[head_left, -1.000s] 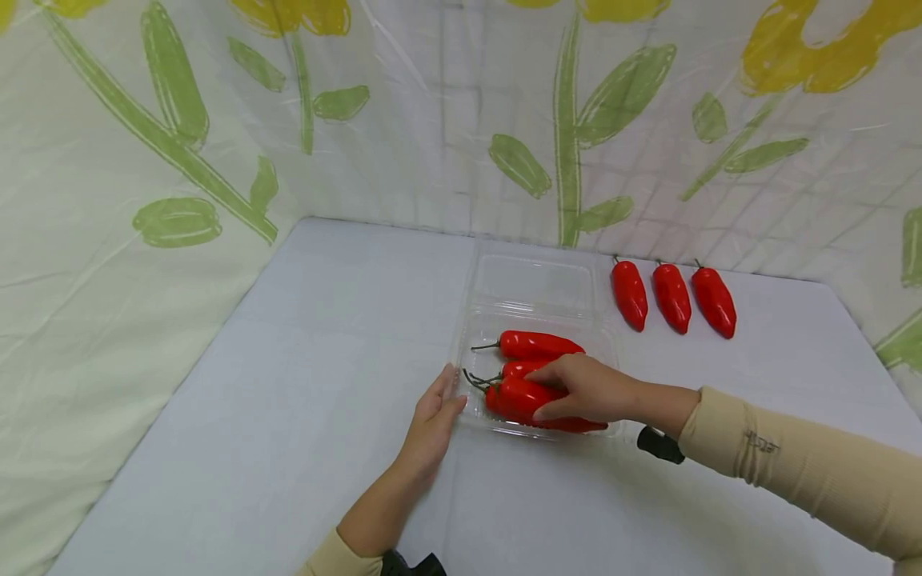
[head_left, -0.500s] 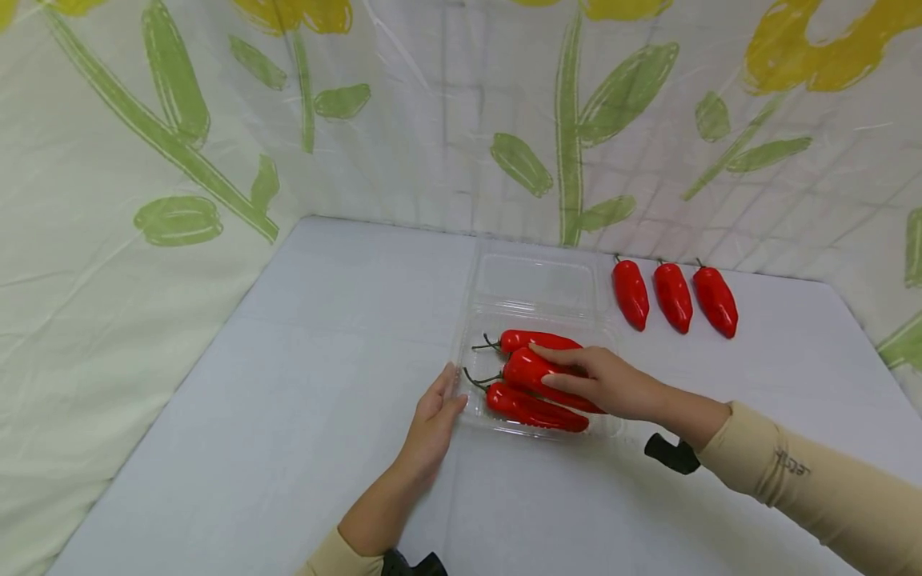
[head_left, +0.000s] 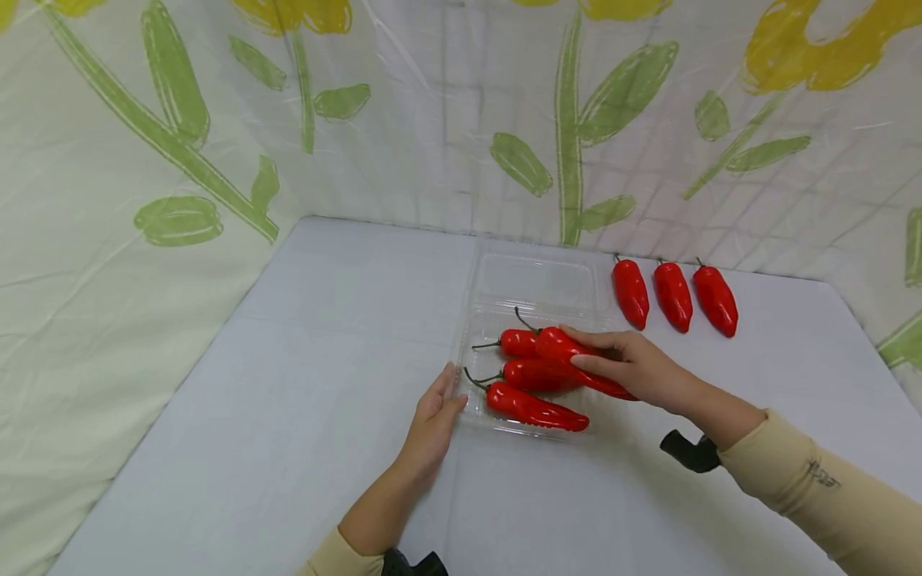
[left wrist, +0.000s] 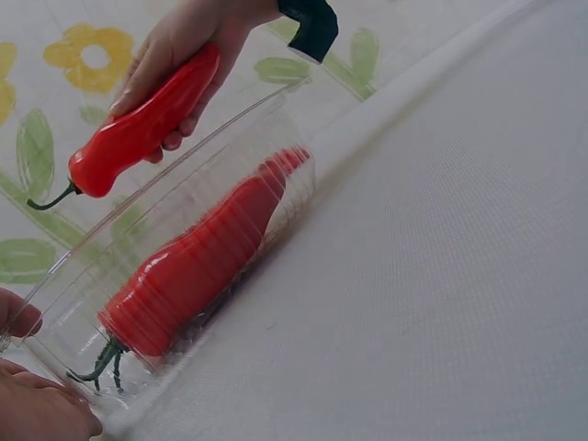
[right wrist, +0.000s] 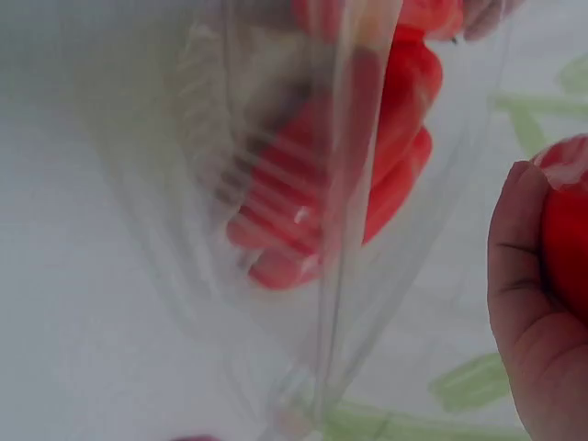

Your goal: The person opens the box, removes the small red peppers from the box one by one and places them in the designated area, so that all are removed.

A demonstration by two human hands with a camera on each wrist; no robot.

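My right hand (head_left: 644,370) holds a red chili pepper (head_left: 562,346) raised over the right part of a clear plastic clamshell box (head_left: 497,431). The left wrist view shows that chili (left wrist: 138,138) above the box's rim, its green stem pointing down and left. Three other red chilies lie inside the box, stems to the left; the nearest chili (head_left: 535,408) lies along the front wall. My left hand (head_left: 430,420) pinches the box's left edge, and the left wrist view has its fingers (left wrist: 41,404) at the stem-end corner.
The box's lid (head_left: 533,276) lies folded back behind it. To its right, three more red chilies stand in a row: a left one (head_left: 630,294), a middle one (head_left: 673,298) and a right one (head_left: 715,301). A flower-printed curtain (head_left: 403,160) borders the white table (head_left: 324,336).
My right hand has lifted one chili from among those in the box and carried it up and to the right. The left hand has stayed at the box's edge.
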